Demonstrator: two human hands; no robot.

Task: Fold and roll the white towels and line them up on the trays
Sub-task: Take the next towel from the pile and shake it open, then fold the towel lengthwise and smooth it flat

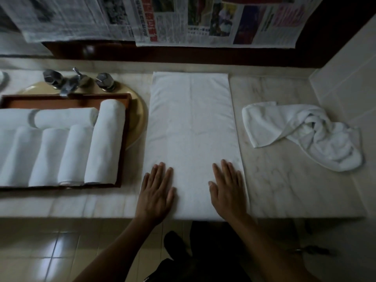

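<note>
Marble counter (284, 190): left hand (155, 192) and right hand (227, 190), fingers spread flat, press the folded towel (193, 123); rolling should start tight and even from the near edge.

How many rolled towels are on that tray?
6 visible. Four stand side by side along the near edge of the tray. Two lie crosswise behind them. More may be hidden past the picture's left edge.
</note>
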